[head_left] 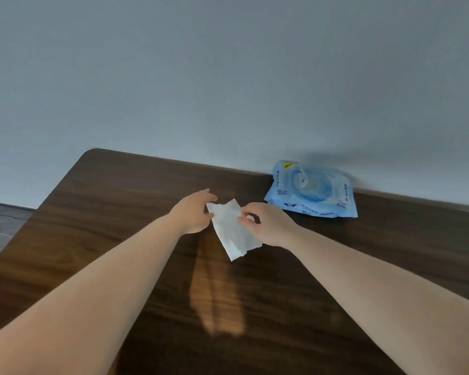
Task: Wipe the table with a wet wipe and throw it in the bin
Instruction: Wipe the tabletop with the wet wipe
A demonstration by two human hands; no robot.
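Note:
A white wet wipe [232, 234] hangs partly folded above the dark wooden table [119, 212], held between both hands. My left hand [194, 212] pinches its upper left corner. My right hand [268, 224] pinches its right edge with thumb and fingers. The wipe's lower end droops toward me. No bin is in view.
A blue pack of wet wipes [313, 189] lies on the table at the back right, against the grey wall [228, 77]. The table's rounded far-left corner [92, 152] drops off to a grey floor [0, 226] on the left.

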